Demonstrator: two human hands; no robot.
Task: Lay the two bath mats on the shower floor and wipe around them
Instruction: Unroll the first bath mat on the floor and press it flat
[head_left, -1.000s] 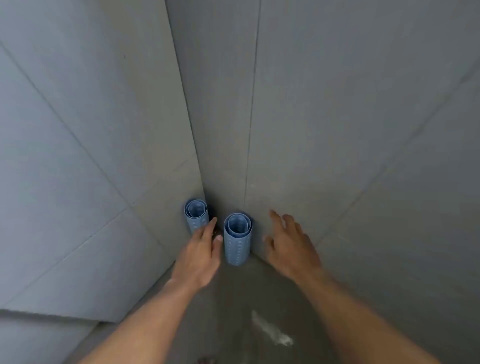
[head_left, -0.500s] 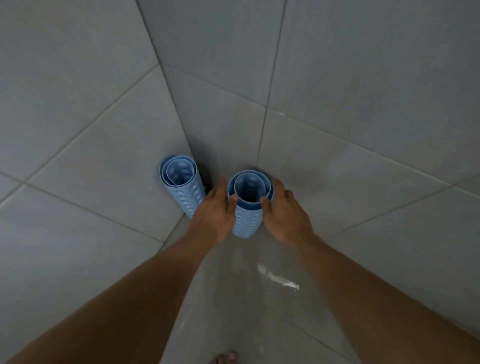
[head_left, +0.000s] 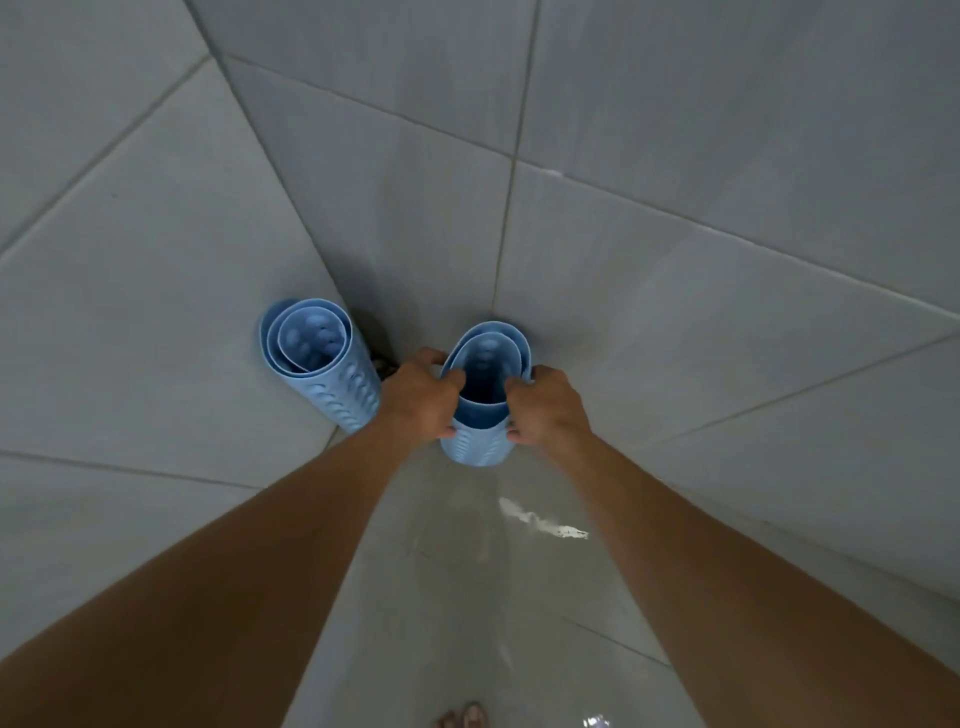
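Note:
Two light-blue rolled bath mats stand upright in the corner of the grey tiled shower. The right rolled mat (head_left: 485, 364) is held from both sides: my left hand (head_left: 418, 400) grips its left side and my right hand (head_left: 548, 408) grips its right side, fingers curled over the top rim. The squeeze has flattened the roll's mouth into an oval. The left rolled mat (head_left: 319, 358) leans against the left wall, untouched, just beside my left hand.
Grey tiled walls (head_left: 701, 182) close in on the left, back and right. The shower floor (head_left: 457, 597) is wet and shiny with a bright glare streak (head_left: 540, 522). My toes (head_left: 462, 717) show at the bottom edge.
Both hands reached in from either side of the right roll and closed round it. The view has come closer and tilted further down.

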